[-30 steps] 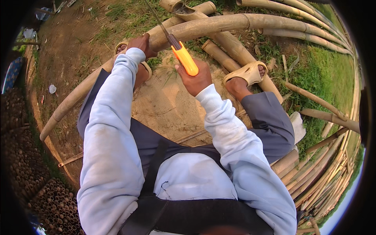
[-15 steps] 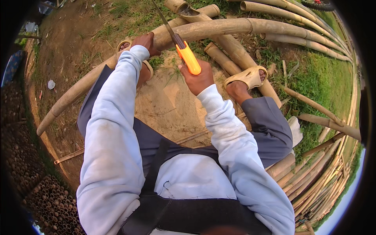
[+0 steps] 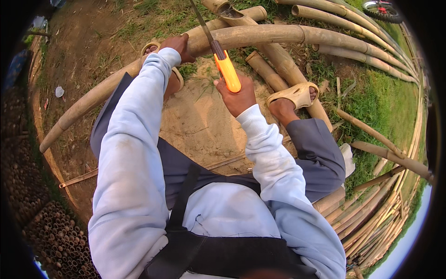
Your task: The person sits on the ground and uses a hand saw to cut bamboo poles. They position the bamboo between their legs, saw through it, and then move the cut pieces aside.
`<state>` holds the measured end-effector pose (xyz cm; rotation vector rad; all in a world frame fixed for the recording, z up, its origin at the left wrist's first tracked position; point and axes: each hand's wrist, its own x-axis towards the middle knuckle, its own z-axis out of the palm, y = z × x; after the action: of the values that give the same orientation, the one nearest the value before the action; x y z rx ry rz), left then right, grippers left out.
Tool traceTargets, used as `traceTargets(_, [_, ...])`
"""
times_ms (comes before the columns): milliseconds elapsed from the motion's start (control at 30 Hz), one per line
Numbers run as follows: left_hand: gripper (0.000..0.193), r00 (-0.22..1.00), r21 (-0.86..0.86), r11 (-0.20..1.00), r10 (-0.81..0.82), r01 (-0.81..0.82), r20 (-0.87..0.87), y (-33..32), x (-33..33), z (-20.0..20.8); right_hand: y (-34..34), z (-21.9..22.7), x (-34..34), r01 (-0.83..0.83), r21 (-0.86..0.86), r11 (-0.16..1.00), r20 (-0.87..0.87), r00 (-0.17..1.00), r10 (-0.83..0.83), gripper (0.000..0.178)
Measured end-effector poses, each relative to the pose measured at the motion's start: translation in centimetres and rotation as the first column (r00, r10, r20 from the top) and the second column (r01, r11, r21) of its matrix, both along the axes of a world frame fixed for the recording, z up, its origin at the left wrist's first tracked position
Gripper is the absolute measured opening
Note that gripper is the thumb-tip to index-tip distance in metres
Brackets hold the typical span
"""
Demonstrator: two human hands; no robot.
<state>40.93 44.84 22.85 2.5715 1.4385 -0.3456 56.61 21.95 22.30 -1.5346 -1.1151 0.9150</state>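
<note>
- Right hand [image 3: 238, 95]: fingers wrapped around the orange handle [image 3: 227, 74] of a saw; thumb on the near left side of it.
- Blade [image 3: 200, 17] points forward and slightly left from that grip, crossing over the bamboo pole [image 3: 265, 35]. Whether the teeth touch it: can't tell.
- Left hand [image 3: 179, 47]: clamped over the same pole, just left of the blade, forward-left of the right grip.
- Pole runs across, ahead of the right grip; one end well off to the left and nearer the body, the rest bending away to the right.
- Progress, my read: pole held, saw laid across it. Pole looks like one piece on both sides of the blade; no kerf visible, so depth can't be told. Parting it at the blade looks undone.
- Right of the right grip: tan sandal [image 3: 293, 96] on a thick lower bamboo [image 3: 283, 58] that passes under the pole; short bamboo piece [image 3: 265, 69] alongside.
- Far behind-left of both grips: stacked bamboo pieces [image 3: 60, 232], hollow ends showing.
</note>
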Motion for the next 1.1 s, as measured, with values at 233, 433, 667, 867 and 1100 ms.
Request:
traceTargets(233, [0.073, 0.999, 0.012, 0.999, -0.03, 0.031, -0.021, 0.3, -0.2, -1.3, -15.2, 7.0, -0.8, 0.038, -0.185, 0.982, -0.012, 0.999, -0.041, 0.03])
traceTargets(433, [0.074, 1.0, -0.011, 1.0, 0.005, -0.005, 0.002, 0.8, 0.0, -1.1, -0.2, -1.1, 0.6, -0.033, -0.014, 0.999, 0.037, 0.999, 0.033, 0.021])
traceTargets(667, [0.074, 0.999, 0.02, 1.0, -0.019, 0.019, 0.026, 0.2, -0.3, -1.9, -15.7, 6.4, -1.1, 0.07, -0.126, 0.99, -0.01, 0.997, -0.072, 0.038])
traceTargets(867, [0.073, 1.0, 0.009, 1.0, -0.006, 0.006, 0.006, 0.4, -0.3, -1.7, 0.3, -0.4, -0.2, 0.002, 0.165, 0.986, 0.064, 0.998, -0.013, 0.025])
traceTargets(1100, [0.071, 0.998, 0.057, 0.997, -0.058, 0.057, 0.005, 0.2, -0.6, -1.9, -14.0, 5.6, -0.9, 0.031, -0.185, 0.982, 0.038, 0.999, -0.024, 0.039])
